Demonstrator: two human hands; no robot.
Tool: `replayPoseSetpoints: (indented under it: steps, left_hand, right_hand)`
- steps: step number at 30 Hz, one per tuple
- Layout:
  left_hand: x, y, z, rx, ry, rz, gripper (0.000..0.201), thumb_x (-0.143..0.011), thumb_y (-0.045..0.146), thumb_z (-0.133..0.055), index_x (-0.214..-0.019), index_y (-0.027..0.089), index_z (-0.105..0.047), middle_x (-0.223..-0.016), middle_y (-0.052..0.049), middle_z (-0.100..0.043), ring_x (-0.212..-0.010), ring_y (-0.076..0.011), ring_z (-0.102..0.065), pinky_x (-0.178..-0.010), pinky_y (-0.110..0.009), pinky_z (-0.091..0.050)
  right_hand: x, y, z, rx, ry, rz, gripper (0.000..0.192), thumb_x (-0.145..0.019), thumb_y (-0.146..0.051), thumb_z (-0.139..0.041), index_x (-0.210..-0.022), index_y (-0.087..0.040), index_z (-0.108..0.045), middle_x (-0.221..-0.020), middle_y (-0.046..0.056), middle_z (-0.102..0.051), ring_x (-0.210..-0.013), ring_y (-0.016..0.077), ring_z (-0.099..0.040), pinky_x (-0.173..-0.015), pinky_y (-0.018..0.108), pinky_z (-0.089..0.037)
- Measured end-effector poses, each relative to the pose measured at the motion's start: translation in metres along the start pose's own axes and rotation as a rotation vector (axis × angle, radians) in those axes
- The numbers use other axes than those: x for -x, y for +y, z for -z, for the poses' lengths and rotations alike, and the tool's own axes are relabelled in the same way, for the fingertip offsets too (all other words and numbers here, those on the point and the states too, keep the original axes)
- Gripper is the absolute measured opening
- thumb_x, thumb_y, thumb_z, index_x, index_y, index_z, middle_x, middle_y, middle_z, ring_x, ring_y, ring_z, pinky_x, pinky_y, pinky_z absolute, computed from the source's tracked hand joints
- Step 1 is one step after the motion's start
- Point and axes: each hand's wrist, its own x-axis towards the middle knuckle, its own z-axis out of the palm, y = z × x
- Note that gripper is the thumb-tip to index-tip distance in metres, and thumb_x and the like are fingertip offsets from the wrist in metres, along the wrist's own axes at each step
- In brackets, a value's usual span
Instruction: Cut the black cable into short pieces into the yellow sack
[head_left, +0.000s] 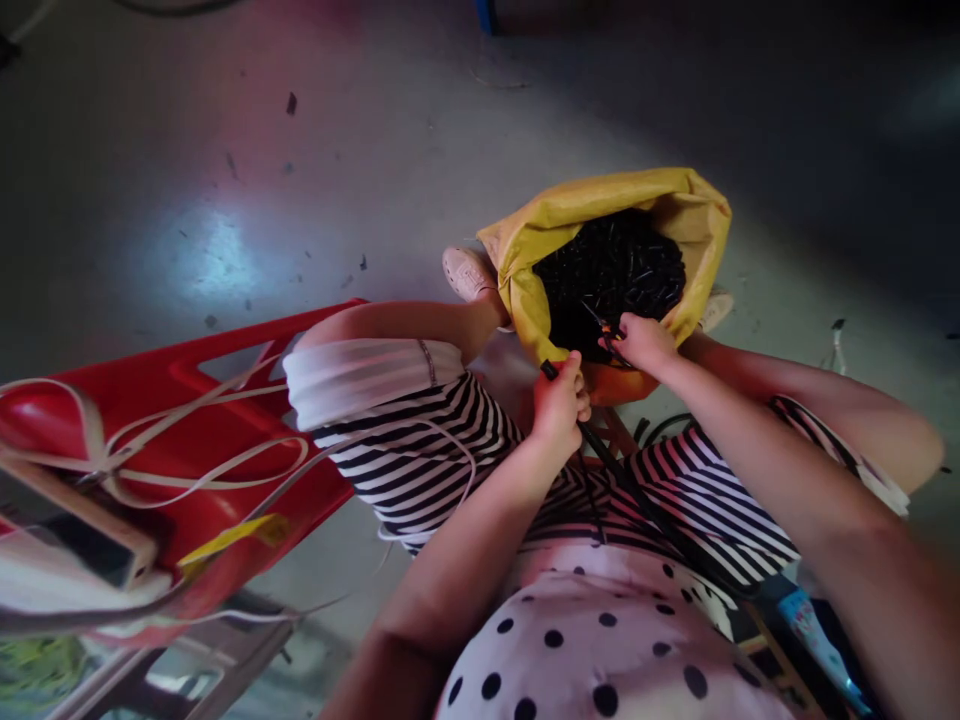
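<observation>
I sit with a yellow sack (570, 225) between my knees, full of short black tube pieces (611, 270). My left hand (559, 400) is closed around a long black tube (637, 495) that runs back across my striped lap, its cut end sticking out above my fist. My right hand (641, 342) is closed on small cutters with orange handles (611, 345), held at the sack's near rim just right of the tube's end. The cutter's blades are mostly hidden by my fingers.
A red plastic stool or crate (187, 430) lies to my left, draped with white straps (150, 465). My feet in pale shoes (466, 272) rest on the grey concrete floor (300, 180) beside the sack. Small black scraps dot the floor.
</observation>
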Motion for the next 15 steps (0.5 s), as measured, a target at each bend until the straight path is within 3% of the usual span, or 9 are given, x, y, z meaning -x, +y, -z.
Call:
replayPoseSetpoints:
  steps: [4, 11, 15]
  left_hand:
    - [0.001, -0.007, 0.003, -0.014, -0.03, 0.032, 0.05, -0.092, 0.043, -0.088, -0.086, 0.024, -0.042, -0.059, 0.013, -0.035, -0.042, -0.0026, -0.025, -0.043, -0.018, -0.014]
    - [-0.004, -0.012, 0.007, -0.014, 0.02, 0.007, 0.054, -0.084, 0.045, -0.097, -0.09, 0.024, -0.047, -0.059, 0.014, -0.037, -0.041, -0.0026, -0.028, -0.043, -0.019, -0.013]
    - [-0.008, -0.01, 0.007, 0.027, -0.008, -0.003, 0.051, -0.085, 0.042, -0.095, -0.089, 0.024, -0.048, -0.059, 0.013, -0.041, -0.042, -0.0036, -0.032, -0.043, -0.02, -0.02]
  right_hand:
    - [0.0, -0.006, 0.0, 0.175, 0.041, 0.069, 0.063, -0.104, -0.053, -0.07, -0.15, -0.009, -0.064, -0.125, 0.028, -0.082, -0.12, 0.0409, -0.08, -0.096, 0.041, -0.06]
    - [-0.073, -0.055, 0.001, 0.344, -0.054, 0.11, 0.075, -0.095, -0.022, -0.073, -0.164, 0.0, -0.054, -0.128, 0.033, -0.08, -0.126, 0.041, -0.079, -0.101, 0.044, -0.06]
    - [-0.093, -0.071, -0.006, 0.423, -0.062, 0.116, 0.065, -0.094, -0.015, -0.073, -0.156, 0.001, -0.065, -0.128, 0.033, -0.081, -0.127, 0.0422, -0.08, -0.099, 0.047, -0.062]
